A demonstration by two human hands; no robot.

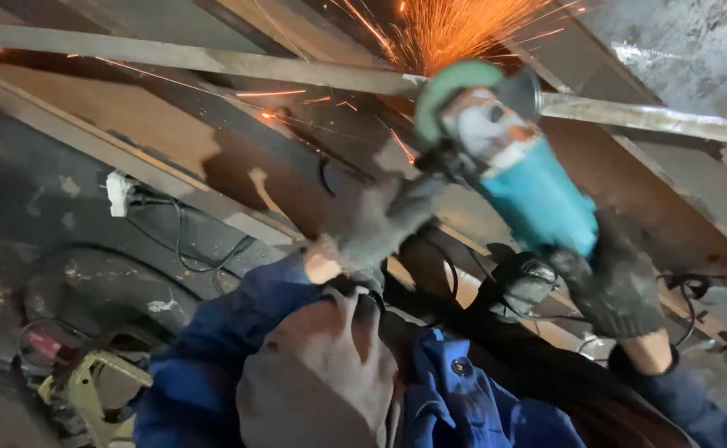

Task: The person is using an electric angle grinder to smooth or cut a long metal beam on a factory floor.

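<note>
Flying sparks (446, 29), perhaps cables (189, 241) nearby

Metal workshop, grinder sparks (455, 25), steel bars (214, 60)

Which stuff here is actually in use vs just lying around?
In use:
- angle grinder, teal body, held by both gloved hands: left hand, right hand
- metal bar being ground, sparks flying

Lying about:
- white plug block with black cables
- yellowish tool at lower left
</note>
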